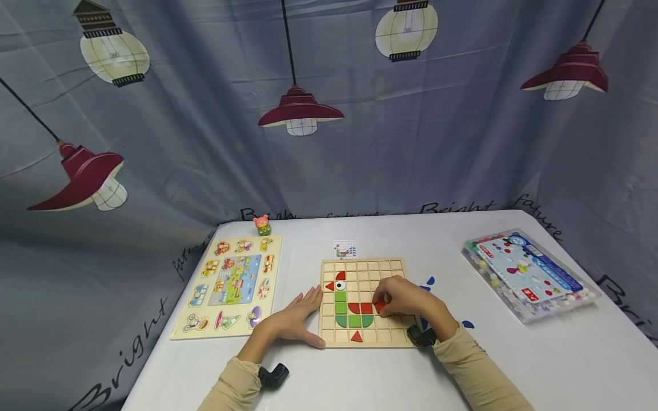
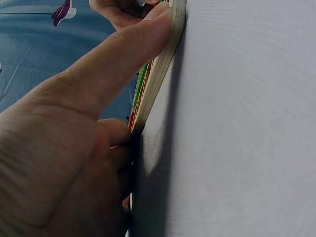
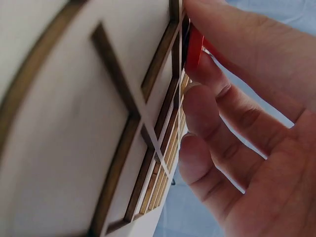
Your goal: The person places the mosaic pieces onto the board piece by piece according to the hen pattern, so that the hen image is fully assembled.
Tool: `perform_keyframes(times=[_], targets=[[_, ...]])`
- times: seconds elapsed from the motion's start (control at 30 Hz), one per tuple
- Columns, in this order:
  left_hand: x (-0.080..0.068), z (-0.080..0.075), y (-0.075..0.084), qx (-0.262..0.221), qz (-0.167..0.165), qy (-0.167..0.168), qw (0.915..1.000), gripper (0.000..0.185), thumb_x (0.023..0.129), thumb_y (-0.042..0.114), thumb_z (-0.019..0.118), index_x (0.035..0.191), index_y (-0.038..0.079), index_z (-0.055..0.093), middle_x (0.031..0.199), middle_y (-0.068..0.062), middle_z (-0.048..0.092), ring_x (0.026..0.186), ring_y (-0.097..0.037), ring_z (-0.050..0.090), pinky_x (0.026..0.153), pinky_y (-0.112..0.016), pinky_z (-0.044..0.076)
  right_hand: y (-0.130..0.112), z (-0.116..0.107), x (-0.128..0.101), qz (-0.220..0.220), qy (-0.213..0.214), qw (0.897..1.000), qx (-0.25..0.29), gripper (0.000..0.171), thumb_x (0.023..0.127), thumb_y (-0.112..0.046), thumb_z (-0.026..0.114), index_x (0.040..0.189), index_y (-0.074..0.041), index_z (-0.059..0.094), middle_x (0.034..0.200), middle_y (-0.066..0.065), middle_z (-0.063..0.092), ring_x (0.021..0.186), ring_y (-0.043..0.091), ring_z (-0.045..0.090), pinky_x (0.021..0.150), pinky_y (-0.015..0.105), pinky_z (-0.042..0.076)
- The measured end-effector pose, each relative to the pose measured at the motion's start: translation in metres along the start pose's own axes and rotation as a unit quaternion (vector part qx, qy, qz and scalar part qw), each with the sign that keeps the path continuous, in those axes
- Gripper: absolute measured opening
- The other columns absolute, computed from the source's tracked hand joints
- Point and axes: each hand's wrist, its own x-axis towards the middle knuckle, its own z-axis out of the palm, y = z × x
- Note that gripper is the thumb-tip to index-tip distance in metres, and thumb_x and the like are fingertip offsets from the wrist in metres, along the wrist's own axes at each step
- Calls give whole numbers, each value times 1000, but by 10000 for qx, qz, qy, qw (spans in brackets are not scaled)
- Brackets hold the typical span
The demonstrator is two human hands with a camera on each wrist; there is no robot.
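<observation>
A wooden grid board (image 1: 382, 337) lies on the table with shaped pieces set in its cells. They include an eye piece (image 1: 340, 285), green squares (image 1: 341, 302), red rounded pieces (image 1: 353, 309) and a red triangle (image 1: 357, 337) low down. My left hand (image 1: 293, 321) spreads along the board's left side, fingertips at its edge and thumb at the near corner; the left wrist view shows that thumb (image 2: 118, 61) against the board's edge. Between thumb and forefinger, my right hand (image 1: 406, 298) pinches a red piece (image 3: 195, 48) at the grid, right of the red row.
Blue pieces (image 1: 430, 280) lie right of the board, some partly behind the right hand. A pattern card (image 1: 344, 249) is beyond it. On the left sit a picture puzzle (image 1: 277, 257) and a small figurine (image 1: 263, 225); a clear plastic case (image 1: 529, 274) lies at right.
</observation>
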Motion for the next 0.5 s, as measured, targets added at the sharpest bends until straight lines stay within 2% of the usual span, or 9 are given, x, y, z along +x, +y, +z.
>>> perform_keyframes(times=[0.3, 0.5], targets=[[-6, 10, 1, -99, -31, -83, 9999, 118, 72, 52, 80, 155, 1, 14, 165, -12, 5, 154, -26, 2, 126, -48, 5, 1, 8, -8, 138, -111, 9998, -60, 17, 72, -14, 85, 84, -12, 74, 76, -6, 66, 67, 4, 51, 58, 19, 44], [-1, 13, 5, -8, -40, -243, 9997, 119, 72, 54, 80, 156, 3, 12, 165, -10, 4, 154, -23, 1, 126, -46, 4, 2, 11, -15, 240, -13, 9997, -62, 15, 73, -14, 84, 83, -12, 73, 75, -6, 66, 66, 4, 51, 58, 18, 45]])
